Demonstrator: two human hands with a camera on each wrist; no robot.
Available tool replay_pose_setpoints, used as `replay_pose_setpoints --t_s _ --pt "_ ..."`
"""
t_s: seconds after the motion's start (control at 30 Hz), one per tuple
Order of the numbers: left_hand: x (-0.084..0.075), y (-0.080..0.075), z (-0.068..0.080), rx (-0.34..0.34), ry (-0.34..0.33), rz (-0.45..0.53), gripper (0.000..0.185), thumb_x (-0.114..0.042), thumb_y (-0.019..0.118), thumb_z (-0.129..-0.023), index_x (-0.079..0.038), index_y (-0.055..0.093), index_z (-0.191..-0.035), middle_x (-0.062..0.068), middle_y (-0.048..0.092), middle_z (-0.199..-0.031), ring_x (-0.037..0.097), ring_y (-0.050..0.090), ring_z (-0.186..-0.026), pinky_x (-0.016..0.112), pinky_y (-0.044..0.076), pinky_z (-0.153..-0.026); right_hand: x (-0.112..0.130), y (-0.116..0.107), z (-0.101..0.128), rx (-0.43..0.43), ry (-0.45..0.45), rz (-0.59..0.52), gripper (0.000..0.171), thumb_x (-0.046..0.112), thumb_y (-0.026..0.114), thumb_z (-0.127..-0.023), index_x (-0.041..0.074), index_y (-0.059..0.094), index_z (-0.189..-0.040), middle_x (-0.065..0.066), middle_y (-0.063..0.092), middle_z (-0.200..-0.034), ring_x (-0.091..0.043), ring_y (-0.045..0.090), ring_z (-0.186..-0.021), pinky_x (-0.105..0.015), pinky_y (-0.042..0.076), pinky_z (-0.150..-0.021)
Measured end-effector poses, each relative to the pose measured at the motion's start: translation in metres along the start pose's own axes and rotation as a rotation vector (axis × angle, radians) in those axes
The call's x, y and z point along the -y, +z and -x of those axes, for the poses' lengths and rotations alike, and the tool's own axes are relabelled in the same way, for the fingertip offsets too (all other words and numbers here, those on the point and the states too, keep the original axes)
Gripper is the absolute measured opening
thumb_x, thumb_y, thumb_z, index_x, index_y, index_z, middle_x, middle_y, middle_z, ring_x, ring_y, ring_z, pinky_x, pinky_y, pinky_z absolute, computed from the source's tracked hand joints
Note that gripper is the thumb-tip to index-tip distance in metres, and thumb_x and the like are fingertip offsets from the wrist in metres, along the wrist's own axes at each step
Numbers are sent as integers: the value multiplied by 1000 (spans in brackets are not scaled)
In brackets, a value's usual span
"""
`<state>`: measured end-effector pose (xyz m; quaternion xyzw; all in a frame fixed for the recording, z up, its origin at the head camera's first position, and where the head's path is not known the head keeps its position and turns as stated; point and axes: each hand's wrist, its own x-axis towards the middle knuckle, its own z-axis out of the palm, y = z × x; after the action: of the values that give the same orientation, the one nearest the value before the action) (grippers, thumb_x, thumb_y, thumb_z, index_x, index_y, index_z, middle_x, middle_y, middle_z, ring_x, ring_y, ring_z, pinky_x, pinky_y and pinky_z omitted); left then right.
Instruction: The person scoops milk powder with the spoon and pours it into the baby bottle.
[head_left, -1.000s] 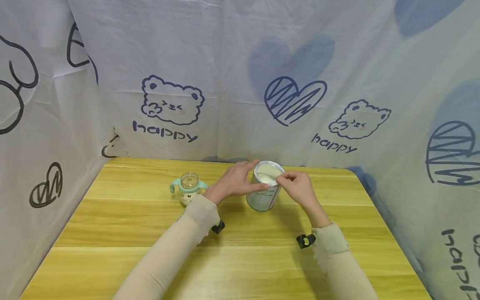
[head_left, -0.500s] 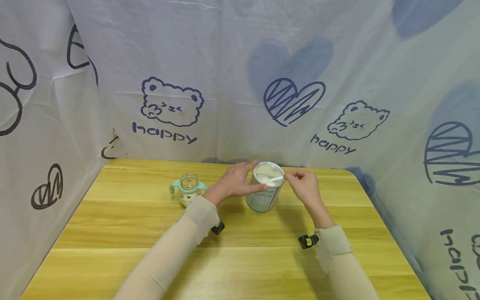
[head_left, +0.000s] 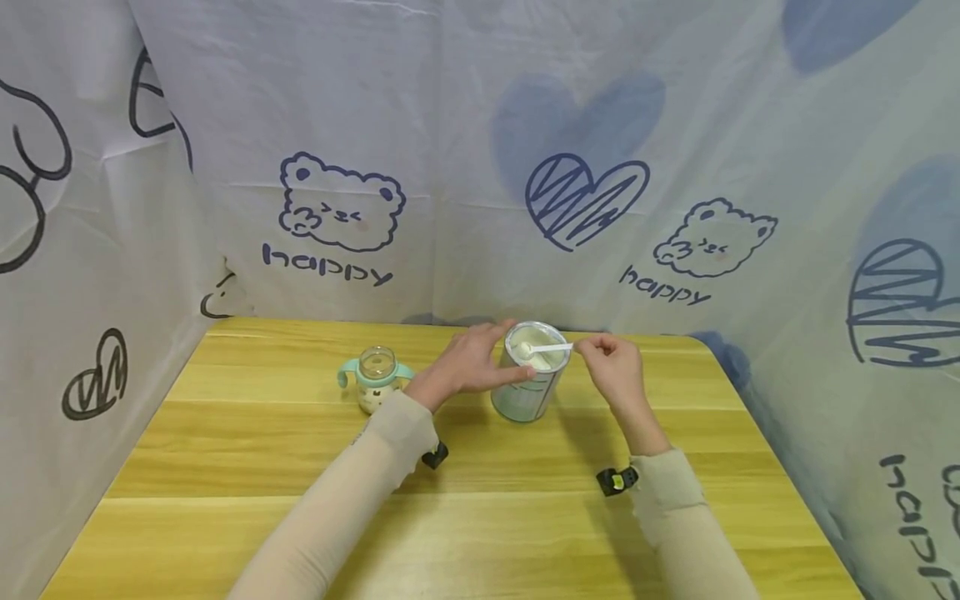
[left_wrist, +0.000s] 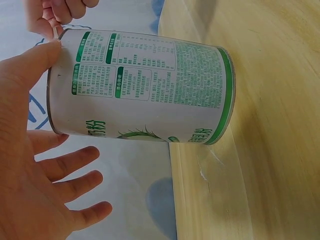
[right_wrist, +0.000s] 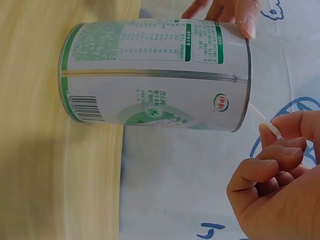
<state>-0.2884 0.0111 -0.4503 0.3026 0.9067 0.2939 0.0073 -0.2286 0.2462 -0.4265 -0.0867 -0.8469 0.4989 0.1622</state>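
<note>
A milk powder can (head_left: 521, 396), white with green print, stands upright on the table with its top uncovered and pale powder inside. At its rim my left hand (head_left: 474, 360) grips it between thumb and index finger; the other fingers (left_wrist: 75, 187) spread free beside it. My right hand (head_left: 615, 367), to the right of the opening, pinches the handle end of a white scoop (head_left: 551, 347). The scoop's bowl lies inside the can's mouth, with powder around it. In the right wrist view, only the handle end of the scoop (right_wrist: 271, 129) shows, between thumb and index finger.
A clear baby bottle (head_left: 377, 382) with mint-green handles, uncapped, stands left of the can, partly behind the left forearm. The wooden table (head_left: 495, 533) ends at the back against a printed cloth (head_left: 465, 167), which also hangs along both sides.
My right hand has shifted slightly right and up, and the scoop, hidden at first, now shows across the can's mouth. My left hand and the can stay put.
</note>
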Motion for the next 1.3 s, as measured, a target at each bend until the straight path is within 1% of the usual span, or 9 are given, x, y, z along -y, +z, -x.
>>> replay_pose_setpoints --t_s 0.1,0.2,0.33,0.43,0.53,0.7,0.83,1.1,1.3 --pt "1 0 0 0 7 -3 101 -69 69 -90 -15 32 -167 20 47 -162 43 45 -149 64 36 -123 -1 1 0 2 19 -34 19 18 70 -93 1 75 -89 9 54 -63 -10 47 -62 -22 39 -52" --pt "1 0 0 0 11 -2 101 -69 69 -90 -15 32 -167 20 47 -162 43 45 -149 64 36 -123 -3 2 -1 9 69 -87 17 18 69 -93 3 75 -87 11 49 -55 -6 43 -52 -21 37 -48" --pt "0 -1 0 5 1 1 101 -69 69 -90 -16 32 -167 19 47 -162 42 44 -150 64 36 -123 -6 2 -3 18 142 -171 17 15 67 -93 -1 74 -93 13 42 -48 -4 38 -46 -20 35 -46" --pt "0 -1 0 7 -3 3 101 -70 68 -90 -16 31 -167 19 46 -163 42 43 -151 64 35 -123 -7 2 -4 25 170 -205 23 15 66 -93 -6 73 -101 13 41 -48 -5 37 -45 -20 35 -46" --pt "0 -1 0 6 1 1 101 -70 68 -90 -16 31 -167 19 47 -163 42 43 -151 65 35 -123 -9 2 -4 25 186 -231 24 15 66 -94 -7 72 -102 12 41 -48 -5 37 -45 -20 35 -46" --pt "0 0 0 8 4 -1 101 -71 67 -90 -16 31 -167 19 47 -163 42 43 -151 64 35 -123 -11 2 -5 28 224 -304 13 13 66 -93 5 72 -84 11 39 -47 -6 36 -44 -21 35 -46" --pt "0 0 0 9 3 2 102 -71 68 -90 -16 31 -167 19 47 -163 42 43 -151 64 34 -124 -12 2 -6 32 250 -344 20 12 66 -92 14 69 -72 10 37 -47 -7 34 -44 -21 33 -46" --pt "0 -2 1 11 6 2 101 -70 68 -90 -15 31 -167 20 46 -163 42 43 -151 63 36 -123 -10 0 -7 46 267 -366 29 13 67 -93 16 63 -64 10 34 -47 -8 33 -45 -24 32 -49" --pt "1 -1 1 16 3 3 101 -70 67 -91 -16 30 -168 20 43 -165 42 41 -152 63 35 -124 -7 -1 -6 66 275 -369 31 14 67 -94 17 63 -63 9 32 -46 -9 32 -46 -26 32 -51"
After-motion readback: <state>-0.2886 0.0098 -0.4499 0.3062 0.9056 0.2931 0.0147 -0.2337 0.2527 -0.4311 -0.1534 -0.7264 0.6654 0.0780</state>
